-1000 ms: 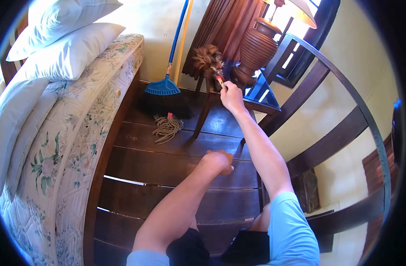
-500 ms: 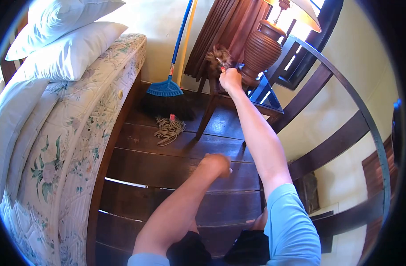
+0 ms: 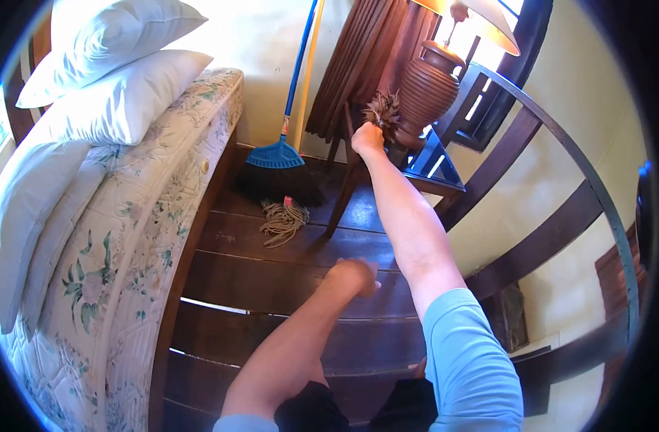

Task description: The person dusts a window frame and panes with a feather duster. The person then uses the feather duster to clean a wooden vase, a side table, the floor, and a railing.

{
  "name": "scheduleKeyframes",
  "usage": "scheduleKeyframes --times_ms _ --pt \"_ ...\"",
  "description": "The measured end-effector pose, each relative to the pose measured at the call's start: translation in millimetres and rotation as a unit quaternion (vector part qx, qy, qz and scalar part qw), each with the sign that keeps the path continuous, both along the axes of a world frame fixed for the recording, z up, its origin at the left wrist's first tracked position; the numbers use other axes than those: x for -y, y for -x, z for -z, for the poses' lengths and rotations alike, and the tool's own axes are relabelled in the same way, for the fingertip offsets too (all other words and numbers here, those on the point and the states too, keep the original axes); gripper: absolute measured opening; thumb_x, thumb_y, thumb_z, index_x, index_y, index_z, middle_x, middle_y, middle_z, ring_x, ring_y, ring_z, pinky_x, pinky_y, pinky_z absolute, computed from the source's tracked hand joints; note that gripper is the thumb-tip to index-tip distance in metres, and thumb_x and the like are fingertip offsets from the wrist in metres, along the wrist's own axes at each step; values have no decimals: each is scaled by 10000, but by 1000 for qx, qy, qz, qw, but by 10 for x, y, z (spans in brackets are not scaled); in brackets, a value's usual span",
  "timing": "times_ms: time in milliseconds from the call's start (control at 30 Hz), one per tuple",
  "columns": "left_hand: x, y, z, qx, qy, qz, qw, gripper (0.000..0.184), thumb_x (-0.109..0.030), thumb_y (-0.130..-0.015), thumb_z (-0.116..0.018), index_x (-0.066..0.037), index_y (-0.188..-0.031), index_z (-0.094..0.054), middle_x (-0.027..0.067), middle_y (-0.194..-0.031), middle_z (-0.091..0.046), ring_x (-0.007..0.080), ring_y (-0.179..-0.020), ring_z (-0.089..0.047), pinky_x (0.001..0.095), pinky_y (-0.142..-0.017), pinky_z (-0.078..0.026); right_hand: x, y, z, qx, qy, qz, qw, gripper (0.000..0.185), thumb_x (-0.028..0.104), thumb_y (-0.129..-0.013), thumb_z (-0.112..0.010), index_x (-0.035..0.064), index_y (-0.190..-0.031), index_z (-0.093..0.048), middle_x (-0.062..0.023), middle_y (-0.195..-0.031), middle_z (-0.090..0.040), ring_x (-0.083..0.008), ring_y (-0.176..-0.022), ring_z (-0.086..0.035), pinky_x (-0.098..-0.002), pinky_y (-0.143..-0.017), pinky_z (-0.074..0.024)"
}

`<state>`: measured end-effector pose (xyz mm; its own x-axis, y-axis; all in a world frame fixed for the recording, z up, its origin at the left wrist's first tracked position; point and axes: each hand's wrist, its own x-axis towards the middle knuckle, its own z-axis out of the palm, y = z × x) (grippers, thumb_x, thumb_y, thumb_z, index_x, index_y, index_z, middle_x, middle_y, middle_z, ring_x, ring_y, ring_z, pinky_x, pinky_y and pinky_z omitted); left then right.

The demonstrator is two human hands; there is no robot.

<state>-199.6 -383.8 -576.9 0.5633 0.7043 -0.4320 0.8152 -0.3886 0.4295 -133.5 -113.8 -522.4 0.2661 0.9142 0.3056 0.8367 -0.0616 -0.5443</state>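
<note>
My right hand (image 3: pixel 368 138) is closed round the handle of a brown feather duster (image 3: pixel 384 109), whose feathers are beside the ribbed brown lamp base (image 3: pixel 428 85). The lamp stands on a small dark table with a glossy top (image 3: pixel 443 165). My left hand (image 3: pixel 354 278) hangs low over the wooden floor (image 3: pixel 236 279); it is blurred, and its fingers are mostly hidden.
A floral mattress (image 3: pixel 138 237) with white pillows (image 3: pixel 120 101) lies at the left. A blue broom (image 3: pixel 275 153) and a mop head (image 3: pixel 284 221) are by the back wall. A curved wooden frame (image 3: pixel 520 255) rises at the right.
The duster has moved right, from the table's left side to against the lamp base. My right arm has swung with it. The left hand stays low, and the view has shifted slightly.
</note>
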Motion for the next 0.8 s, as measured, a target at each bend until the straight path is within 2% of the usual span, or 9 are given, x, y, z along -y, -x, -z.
scheduleKeyframes --times_ms 133,267,333,400,500,600,633,767,800 --pt "15 53 32 18 -10 -16 1000 519 -385 -984 -573 -71 -1394 -530 181 -1421 -555 350 -1327 -523 507 -1090 -399 -8 74 -87 -145 -20 -19 989 323 112 -893 -533 -76 -1127 -653 -341 -1121 -662 -425 -1147 -638 -495 -957 -527" --pt "-31 -20 72 10 -2 3 1000 512 -387 -981 -575 -70 -1381 -542 184 -1401 -572 359 -1314 -533 507 -1083 -401 -180 -94 50 -29 -114 63 991 297 101 -874 -535 -91 -1064 -658 -302 -1007 -701 -348 -790 -742 -421 -628 -580" --pt "9 -21 91 19 -14 -3 1000 508 -389 -979 -579 -71 -1374 -548 185 -1388 -582 364 -1305 -541 508 -1079 -403 -229 -149 88 -99 -76 44 991 272 37 -861 -490 -84 -1043 -651 -276 -989 -700 -328 -662 -718 -413 -483 -528" --pt "46 31 82 24 -23 -7 999 506 -388 -974 -583 -72 -1368 -554 186 -1372 -594 366 -1297 -548 508 -1077 -403 -11 -103 -23 -262 -5 21 965 301 70 -895 -497 -62 -1125 -638 -308 -1061 -674 -382 -782 -728 -441 -624 -592" --pt "28 49 85 25 -35 -8 999 501 -384 -967 -590 -71 -1357 -565 184 -1351 -610 364 -1284 -559 509 -1079 -405 -298 -165 118 -491 -25 -49 869 234 48 -890 -459 -47 -990 -647 -220 -892 -675 -259 -572 -664 -375 -421 -485" --pt "19 63 97 21 -38 -8 999 492 -376 -962 -595 -74 -1350 -575 181 -1338 -618 357 -1275 -568 507 -1072 -416 -122 -163 11 -501 -32 -68 862 111 7 -883 -392 34 -877 -500 -66 -621 -474 -151 -418 -454 -308 -349 -280" --pt "24 67 103 20 -38 -7 999 489 -373 -960 -596 -77 -1348 -578 180 -1335 -620 354 -1272 -570 506 -1069 -421 -40 -109 2 -402 -54 -1 914 91 18 -900 -395 32 -861 -476 -41 -615 -442 -138 -422 -446 -303 -350 -254" --pt "-5 54 206 16 -33 -8 999 479 -384 -967 -588 -78 -1335 -584 176 -1329 -615 349 -1258 -576 494 -1052 -436 66 -268 151 -367 1 -5 930 134 86 -920 -447 -1 -863 -531 -62 -609 -519 -155 -420 -506 -318 -344 -316" --pt "-13 57 210 10 -30 -10 999 486 -394 -974 -579 -71 -1337 -573 179 -1341 -597 348 -1267 -564 489 -1052 -434 -4 -461 238 -448 59 -118 884 172 139 -962 -472 31 -838 -526 -21 -583 -466 -135 -403 -466 -298 -342 -279"
